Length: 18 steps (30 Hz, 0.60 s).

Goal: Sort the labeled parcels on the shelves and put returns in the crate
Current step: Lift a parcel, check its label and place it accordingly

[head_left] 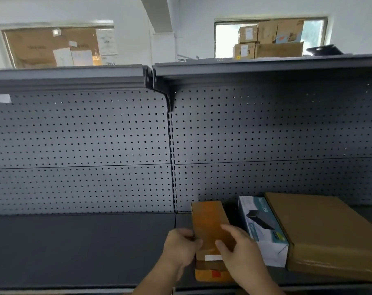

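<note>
A narrow brown cardboard parcel [208, 220] with a white label and a red mark at its near end lies on the dark grey shelf [80, 248]. My left hand [180, 248] grips its left edge with curled fingers. My right hand [238, 250] lies on its top right side, fingers spread over the cardboard. Right of it stands a white and teal product box [263, 228], and beside that a large flat brown parcel [327, 235].
A perforated grey back panel [80, 145] rises behind the shelf, with an upper shelf [266, 67] overhead. Cardboard boxes [268, 39] are stacked up there at the back right. The shelf's left half holds nothing. No crate is in view.
</note>
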Tool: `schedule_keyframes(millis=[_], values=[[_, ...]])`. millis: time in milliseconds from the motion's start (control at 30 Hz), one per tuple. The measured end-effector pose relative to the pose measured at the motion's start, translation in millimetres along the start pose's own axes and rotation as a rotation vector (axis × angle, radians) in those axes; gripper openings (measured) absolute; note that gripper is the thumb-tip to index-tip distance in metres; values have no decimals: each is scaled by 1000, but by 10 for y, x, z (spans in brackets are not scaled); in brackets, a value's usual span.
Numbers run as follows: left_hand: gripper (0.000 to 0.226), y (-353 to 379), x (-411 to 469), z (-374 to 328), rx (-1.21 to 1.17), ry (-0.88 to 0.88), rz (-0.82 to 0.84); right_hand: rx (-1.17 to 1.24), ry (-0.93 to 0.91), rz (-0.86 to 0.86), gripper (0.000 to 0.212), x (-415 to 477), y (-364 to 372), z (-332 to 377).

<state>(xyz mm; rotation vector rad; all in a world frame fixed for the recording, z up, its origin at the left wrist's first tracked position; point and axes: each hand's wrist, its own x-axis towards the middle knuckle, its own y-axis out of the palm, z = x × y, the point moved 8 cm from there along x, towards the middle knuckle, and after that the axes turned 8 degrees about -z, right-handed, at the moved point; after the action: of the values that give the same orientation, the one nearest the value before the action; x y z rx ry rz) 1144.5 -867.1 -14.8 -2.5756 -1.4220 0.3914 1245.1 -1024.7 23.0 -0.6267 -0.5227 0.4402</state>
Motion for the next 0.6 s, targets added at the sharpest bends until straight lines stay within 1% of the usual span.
schedule_keyframes(millis=[100,167,233,467,533,600], values=[[15,-21,-28,-13,-84,17,-23,45,65,-68,49,22,-28,-70],[21,-30,-23,-11,-137,37,-37,117,110,-101,54,40,-48,-127],[23,-16,-58,-29,-184,53,-27,194,143,-126,59,37,-59,-170],[30,-109,-118,-104,-377,123,-9,483,189,-211,60,9,-137,-149],[30,-151,-141,-178,-422,165,12,590,226,-205,62,26,-169,-105],[29,-211,-185,-267,-448,208,14,683,258,-159,58,53,-156,-51]])
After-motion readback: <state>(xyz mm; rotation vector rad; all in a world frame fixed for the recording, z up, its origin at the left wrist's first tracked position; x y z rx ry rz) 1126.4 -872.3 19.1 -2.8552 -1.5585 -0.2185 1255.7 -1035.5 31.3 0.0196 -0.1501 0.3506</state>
